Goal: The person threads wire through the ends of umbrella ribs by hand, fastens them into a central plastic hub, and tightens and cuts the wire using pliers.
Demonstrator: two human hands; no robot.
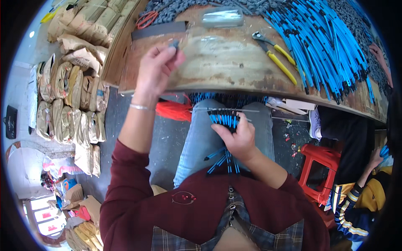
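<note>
Centrally, above the seated person's denim-covered lap [186, 154], the right hand [242, 138] grips a bundle of blue-and-black strips [226, 120], its thumb and fingers clamped on it. The upper ends stand in a row along a thin metal rod [201, 109] lying crosswise; whether the rod passes through them cannot be told. The lower ends fan out toward the maroon sweater [134, 201]. The left hand [159, 65] is raised over the left part of the workbench [201, 62], thumb and fingers pinched together on a small grey piece [173, 43].

Below the bench edge, left of the lap, is a bunch of red strands [173, 111]. The bench top is bare wood, worn and marked with dark stains. Right of centre lie pliers with yellow handles [281, 67], handles spread. Beside them, a large pile of blue strips [322, 46] covers the right section. Toward the far side are a dark flat strip [165, 29], orange loops [146, 19] and a clear container [222, 17]; grey chain-like material [178, 7] lines the far edge.

On the right, a red plastic stool [322, 150] stands on the dark floor [165, 142], near a co-worker's hand [374, 158]. On the left, brown paper packages [69, 83] are stacked along a white wall [21, 96], with a bright window [48, 215] beyond
</note>
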